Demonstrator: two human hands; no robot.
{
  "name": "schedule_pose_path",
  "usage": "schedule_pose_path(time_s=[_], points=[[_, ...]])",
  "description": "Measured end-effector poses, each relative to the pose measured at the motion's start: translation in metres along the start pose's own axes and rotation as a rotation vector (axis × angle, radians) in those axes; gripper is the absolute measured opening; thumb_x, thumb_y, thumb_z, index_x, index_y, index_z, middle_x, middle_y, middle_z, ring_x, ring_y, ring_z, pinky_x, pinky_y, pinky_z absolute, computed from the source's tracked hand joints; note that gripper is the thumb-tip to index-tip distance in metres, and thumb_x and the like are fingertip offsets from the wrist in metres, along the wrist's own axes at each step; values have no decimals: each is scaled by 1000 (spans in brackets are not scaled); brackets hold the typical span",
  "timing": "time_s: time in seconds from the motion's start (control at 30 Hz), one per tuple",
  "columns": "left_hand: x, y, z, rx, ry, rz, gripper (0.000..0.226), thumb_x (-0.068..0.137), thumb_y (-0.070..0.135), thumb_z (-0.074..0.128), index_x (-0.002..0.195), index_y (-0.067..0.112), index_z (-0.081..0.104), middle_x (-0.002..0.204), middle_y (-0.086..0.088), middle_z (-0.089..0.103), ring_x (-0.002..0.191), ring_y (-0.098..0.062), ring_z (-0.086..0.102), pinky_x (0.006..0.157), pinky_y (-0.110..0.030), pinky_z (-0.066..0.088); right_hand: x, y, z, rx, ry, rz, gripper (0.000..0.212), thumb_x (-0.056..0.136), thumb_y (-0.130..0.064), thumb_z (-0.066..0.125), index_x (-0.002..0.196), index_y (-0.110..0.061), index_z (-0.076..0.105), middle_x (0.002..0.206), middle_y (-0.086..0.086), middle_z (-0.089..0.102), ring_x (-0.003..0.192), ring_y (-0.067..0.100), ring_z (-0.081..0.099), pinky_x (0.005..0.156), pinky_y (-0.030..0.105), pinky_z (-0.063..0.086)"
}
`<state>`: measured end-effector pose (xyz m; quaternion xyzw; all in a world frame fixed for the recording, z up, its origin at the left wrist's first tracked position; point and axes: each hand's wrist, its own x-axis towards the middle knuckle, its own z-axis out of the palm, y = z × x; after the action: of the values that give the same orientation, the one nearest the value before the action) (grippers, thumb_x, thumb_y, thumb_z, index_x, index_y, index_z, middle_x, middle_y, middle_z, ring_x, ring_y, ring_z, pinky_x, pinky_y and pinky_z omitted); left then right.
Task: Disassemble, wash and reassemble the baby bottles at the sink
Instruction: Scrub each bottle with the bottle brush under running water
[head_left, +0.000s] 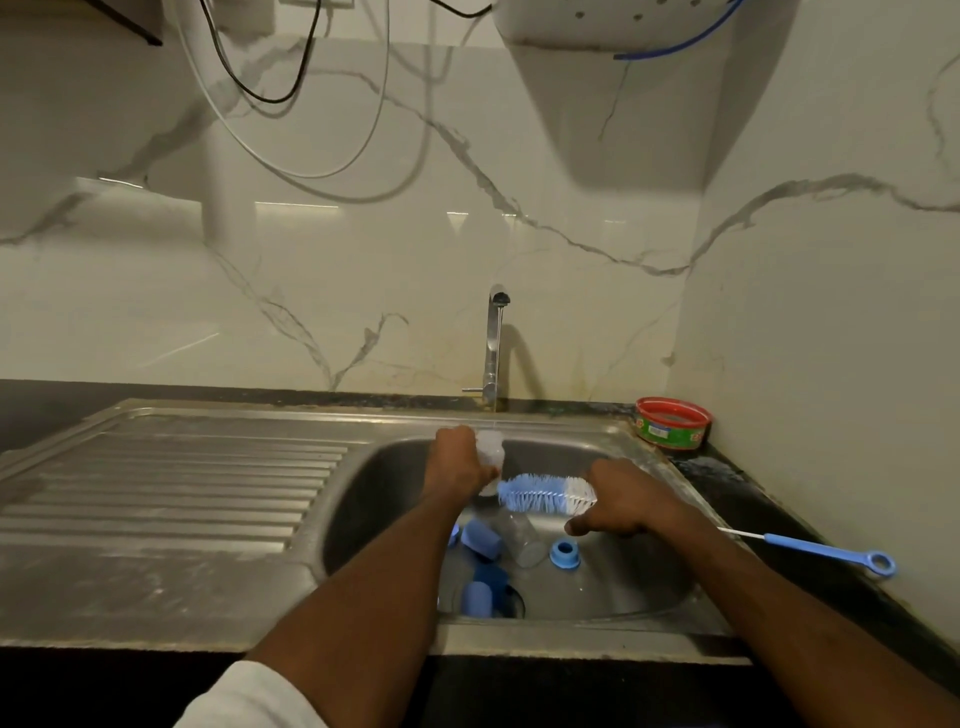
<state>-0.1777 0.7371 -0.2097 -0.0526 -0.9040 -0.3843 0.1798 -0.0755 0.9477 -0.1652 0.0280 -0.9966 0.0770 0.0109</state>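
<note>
Steel drainboard (171, 493) fills the left of the sink (613, 436), ridged and wet. Over the basin, near its back edge under the tap (492, 343), the left hand (457, 460) has its fingers curled round a bottle (491, 449), held tilted with its mouth toward the brush (545, 492). The right hand (621, 501) grips the brush just behind the bristles; its long handle runs out over the sink's right rim onto the table. Below the hands, on the basin floor, lie a second clear bottle (519, 535), blue caps (482, 538) and a blue ring (565, 554), some close to the drain. A red tub (672, 422) sits at the back right corner.

Washing looks to be midway. Wet plastic may slip from the left fingers and drop onto the loose parts. A hard push with the brush could also twist the bottle out of that grip.
</note>
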Motion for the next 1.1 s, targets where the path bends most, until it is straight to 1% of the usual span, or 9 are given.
schedule_pose_path(time_s=[0.13, 0.27, 0.43, 0.53, 0.6, 0.73, 0.83, 0.93, 1.1], points=[[1, -1, 0, -36, 24, 1, 41, 79, 32, 86, 109, 11, 66, 101, 3, 65, 92, -12, 63, 80, -25, 52, 0, -1, 0, -12, -1, 5, 62, 77, -53, 81, 121, -20, 53, 111, -1, 56, 93, 14, 56, 75, 28, 54], [4, -1, -1, 29, 11, 1, 42, 75, 36, 88, 104, 14, 68, 104, -3, 71, 91, -16, 67, 82, -32, 58, -1, -2, -1, -1, 5, -1, 57, 77, -51, 82, 116, -19, 55, 102, -4, 53, 85, 12, 53, 58, 22, 40], [0, -1, 2, 122, -46, 4, 44, 78, 42, 84, 111, 19, 66, 106, -3, 70, 94, -19, 67, 87, -39, 58, -1, -1, 0, 13, 1, 15, 59, 78, -50, 82, 119, -19, 54, 104, -3, 53, 89, 13, 55, 70, 25, 49], [2, 5, 0, 98, 35, 64, 54, 83, 49, 77, 126, 20, 65, 115, -3, 71, 107, -20, 64, 97, -40, 52, 0, -1, -1, -10, 6, 12, 60, 78, -52, 81, 120, -19, 54, 107, -1, 55, 89, 13, 54, 70, 26, 47], [2, 6, 0, 139, -27, 71, 61, 87, 53, 71, 136, 19, 59, 129, -9, 65, 119, -26, 57, 106, -41, 44, 0, -1, -2, -8, 4, 15, 61, 79, -52, 81, 121, -18, 53, 107, -1, 55, 86, 12, 53, 64, 24, 44], [2, 6, -3, 75, -138, 27, 72, 87, 49, 73, 148, 19, 48, 146, -15, 50, 128, -31, 52, 109, -42, 44, 0, 0, -4, 3, 11, 15, 61, 79, -50, 81, 122, -17, 53, 108, -1, 57, 87, 14, 55, 63, 24, 43], [0, 6, -8, 70, -114, 34, 80, 78, 46, 82, 143, 16, 47, 138, -10, 55, 123, -27, 55, 103, -41, 49, 0, 1, -3, 11, 15, 24, 63, 79, -49, 81, 125, -17, 52, 112, 0, 57, 91, 15, 55, 70, 26, 46], [-4, 5, -11, 53, -40, 27, 74, 74, 44, 87, 130, 17, 46, 126, -9, 60, 111, -25, 60, 93, -42, 56, 0, 2, -1, 27, 22, 39, 65, 79, -49, 82, 127, -17, 52, 108, -1, 55, 91, 15, 55, 74, 27, 50], [-9, 10, -14, 53, -36, 35, 71, 77, 43, 86, 133, 15, 51, 127, -8, 59, 113, -24, 58, 96, -38, 53, 1, 3, -2, 38, 77, 49, 63, 80, -47, 82, 128, -17, 56, 122, 4, 64, 94, 15, 57, 78, 28, 48]])
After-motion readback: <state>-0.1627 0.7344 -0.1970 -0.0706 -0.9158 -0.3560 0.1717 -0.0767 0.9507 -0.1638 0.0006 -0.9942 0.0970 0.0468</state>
